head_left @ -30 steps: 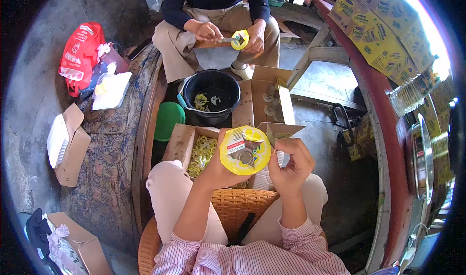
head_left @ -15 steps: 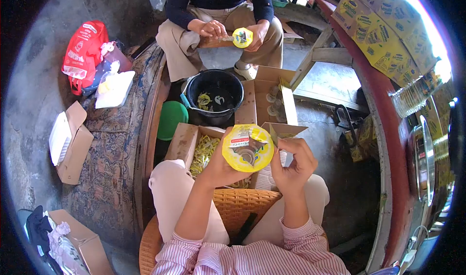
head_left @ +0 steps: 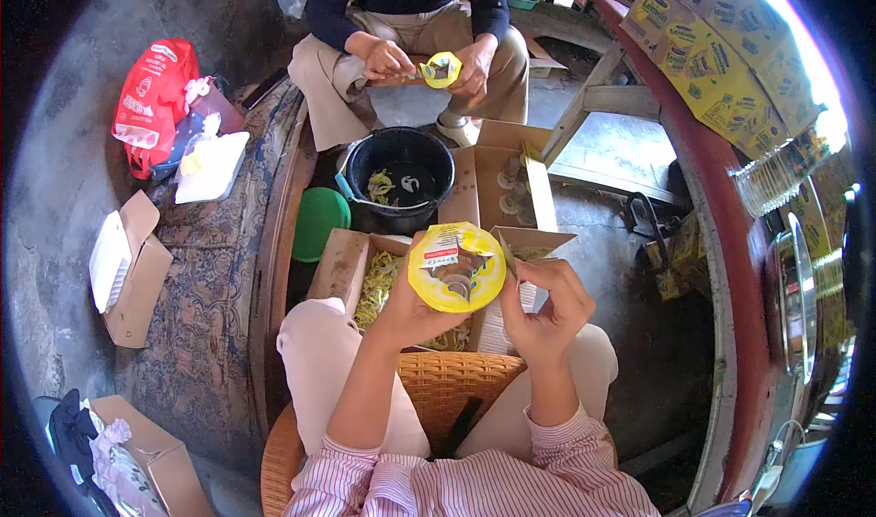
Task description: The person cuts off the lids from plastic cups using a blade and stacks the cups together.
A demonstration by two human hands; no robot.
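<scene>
My left hand [head_left: 401, 302] is wrapped round a cup with a yellow printed lid [head_left: 447, 291], whose middle is torn or cut open. The lid faces up toward me. At its right edge my right hand [head_left: 550, 307] pinches a small thin blade [head_left: 508, 258], upright beside the rim. Below the cup, a cardboard box [head_left: 339, 260] holds many yellow strips [head_left: 378, 284]. Across from me a co-worker's hands hold a similar yellow-lidded cup [head_left: 441, 70] and a thin tool.
A black bucket [head_left: 429, 208] with some strips inside stands ahead, beside a green lid [head_left: 321, 225]. An open carton [head_left: 488, 188] holds clear cups. To the left are a red bag [head_left: 155, 93] and a small carton [head_left: 137, 280]; a wooden frame [head_left: 620, 102] stands at right.
The cup in my left hand has turned and shifted slightly up and left. My right hand stays beside its rim. The co-worker's cup has moved a little and tilted.
</scene>
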